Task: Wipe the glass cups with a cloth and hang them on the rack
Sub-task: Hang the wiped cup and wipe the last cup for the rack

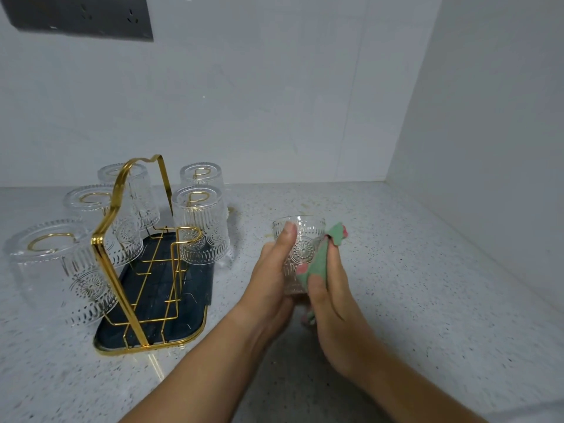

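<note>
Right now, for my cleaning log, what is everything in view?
countertop: 1, white speckled, under everything
tray: 1, dark blue, on the countertop, left
rack: 1, gold wire, on the tray, one peg free
hung glass cups: 5, clear, upside down on the rack
held glass cup: 1, clear, upright between both hands
cloth: 1, green with pink, against the held glass cup
socket panel: 1, dark grey, wall, top left
left hand: 1, grips the held glass cup
right hand: 1, pinches the cloth

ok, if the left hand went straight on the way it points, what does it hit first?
Likely nothing nearby: the left hand, holding the cup, points past the rack on its right, over bare counter toward the back wall. Depth is hard to judge.
</note>
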Motion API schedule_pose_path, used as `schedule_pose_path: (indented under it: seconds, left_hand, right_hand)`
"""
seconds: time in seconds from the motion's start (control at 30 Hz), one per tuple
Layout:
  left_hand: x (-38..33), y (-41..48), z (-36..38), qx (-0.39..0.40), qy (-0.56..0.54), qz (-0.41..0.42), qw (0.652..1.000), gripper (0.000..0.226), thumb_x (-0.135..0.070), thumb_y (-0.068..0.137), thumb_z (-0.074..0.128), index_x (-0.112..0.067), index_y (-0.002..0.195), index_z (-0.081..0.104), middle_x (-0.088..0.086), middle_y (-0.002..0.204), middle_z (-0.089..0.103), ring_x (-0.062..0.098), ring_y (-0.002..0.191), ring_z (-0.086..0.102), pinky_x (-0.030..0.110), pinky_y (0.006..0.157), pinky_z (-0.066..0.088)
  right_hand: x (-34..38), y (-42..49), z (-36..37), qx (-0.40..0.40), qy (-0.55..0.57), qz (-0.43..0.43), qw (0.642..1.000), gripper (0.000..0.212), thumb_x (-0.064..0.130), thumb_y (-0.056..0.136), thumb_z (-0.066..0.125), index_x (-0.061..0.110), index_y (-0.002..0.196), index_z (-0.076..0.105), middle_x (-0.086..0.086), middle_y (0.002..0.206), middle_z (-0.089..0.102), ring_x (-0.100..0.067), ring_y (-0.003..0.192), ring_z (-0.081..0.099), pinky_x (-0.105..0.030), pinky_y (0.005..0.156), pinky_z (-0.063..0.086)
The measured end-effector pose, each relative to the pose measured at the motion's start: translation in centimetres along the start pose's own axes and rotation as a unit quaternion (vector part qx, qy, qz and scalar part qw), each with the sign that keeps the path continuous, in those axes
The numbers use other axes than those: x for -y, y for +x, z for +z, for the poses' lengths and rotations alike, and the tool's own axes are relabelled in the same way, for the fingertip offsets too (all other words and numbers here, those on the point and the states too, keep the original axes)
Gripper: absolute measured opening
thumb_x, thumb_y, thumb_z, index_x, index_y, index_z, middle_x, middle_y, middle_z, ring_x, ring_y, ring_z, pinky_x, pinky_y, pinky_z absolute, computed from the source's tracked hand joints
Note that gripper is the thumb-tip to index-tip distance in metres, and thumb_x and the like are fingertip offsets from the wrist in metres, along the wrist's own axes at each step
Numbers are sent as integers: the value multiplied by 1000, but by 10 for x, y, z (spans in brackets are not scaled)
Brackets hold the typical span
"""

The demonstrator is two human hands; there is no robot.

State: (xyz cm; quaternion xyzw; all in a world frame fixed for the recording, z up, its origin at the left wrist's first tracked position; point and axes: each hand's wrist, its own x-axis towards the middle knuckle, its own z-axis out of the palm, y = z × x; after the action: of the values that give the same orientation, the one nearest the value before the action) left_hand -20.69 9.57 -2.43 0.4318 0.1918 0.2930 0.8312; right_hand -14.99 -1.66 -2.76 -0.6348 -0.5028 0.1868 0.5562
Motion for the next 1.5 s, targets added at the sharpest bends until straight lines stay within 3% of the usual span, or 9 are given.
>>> schedule_pose_path:
  seconds: [0.23,0.4,0.47,0.57,0.63,0.8,1.07,1.3,1.5]
  left_hand:
    - [-1,-7,10,1,-43,-17,999,61,-58,107,37,-17,137,71,14,136,73,33,130,68,60,120,41]
    - [-3,-6,6,-46,6,12,999,96,-70,76,81,-11,147,54,23,138,69,39,118,73,49,85,62]
    - [-4,-4,3,-69,-11,11,998,106,-67,69,89,-8,148,51,24,138,69,40,119,73,51,91,63]
    - [-4,-7,5,-67,-36,-7,997,99,-70,74,83,-9,147,54,22,138,70,37,120,72,48,88,65]
    - [-4,-9,9,-43,-18,-2,999,85,-72,85,70,-10,143,63,20,135,72,34,119,73,37,75,63]
    - [-6,-13,14,-18,-20,30,999,59,-52,110,35,-13,137,70,11,134,74,27,129,69,48,113,48]
    - [1,-12,13,-41,14,-9,999,82,-50,76,83,-14,140,47,14,119,78,30,93,79,45,72,59]
    - [2,-10,14,45,-24,7,999,75,-48,80,82,-9,140,57,14,123,74,32,103,71,53,89,56]
    - [-4,-10,11,70,-12,-4,997,45,-47,81,79,-16,115,77,10,106,76,23,88,73,46,85,59]
  right_hand:
    - [15,53,-21,-37,67,88,993,50,49,109,29,48,158,20,19,147,49,9,111,60,-16,90,51]
    - [3,24,-3,13,74,55,996,60,60,103,25,52,159,4,11,169,25,-7,149,37,-37,123,34]
    - [-7,6,5,18,39,64,997,64,69,97,21,60,153,-9,17,171,12,-2,155,21,-36,128,23]
    - [-5,-2,7,4,19,81,997,61,68,99,24,64,150,-10,19,167,23,-12,147,41,-43,120,40]
    - [4,11,2,-24,42,81,996,58,53,106,26,53,157,-2,20,162,31,-4,141,46,-27,114,44]
    - [12,49,-10,-67,83,91,990,46,46,110,27,41,155,35,11,142,60,-2,122,61,-13,90,50]
    - [-5,13,4,-65,52,84,993,69,64,99,31,42,161,10,13,165,32,-8,150,34,-41,125,31]
    - [25,34,-23,-197,49,-2,979,35,30,109,42,19,138,59,4,104,69,-1,75,61,-17,63,50]
    - [49,58,-64,-88,-29,-34,995,7,28,109,43,23,110,49,8,93,67,5,67,61,-19,57,46]
